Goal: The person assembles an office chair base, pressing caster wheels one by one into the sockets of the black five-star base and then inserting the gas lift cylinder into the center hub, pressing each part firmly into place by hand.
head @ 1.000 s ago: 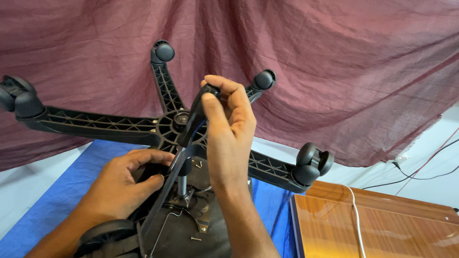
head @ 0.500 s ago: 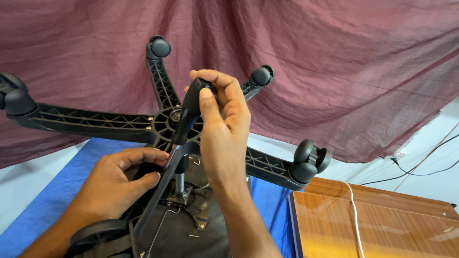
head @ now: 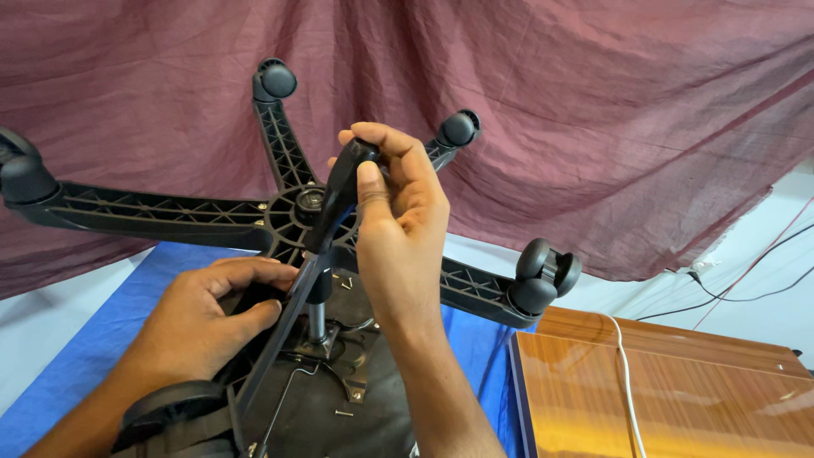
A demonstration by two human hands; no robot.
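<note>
Upturned office chair, star base point(head: 170, 212) above seat underside. My right hand point(head: 398, 220) fingers closed around black armrest point(head: 335, 199) top. Left hand point(head: 208, 318) fingers curled, gripping armrest's lower end beside gas post point(head: 317, 318).

- The right hand point(head: 398, 229) is raised upright, its fingers point(head: 386, 144) curled shut in a grip.
- The left hand point(head: 203, 318) is laid lower, palm down, fingers bent.

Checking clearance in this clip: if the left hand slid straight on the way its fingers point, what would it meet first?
The left hand points right, toward the metal post under the chair base. The black lever held by the right hand likely comes first, though depth is unclear.
</note>
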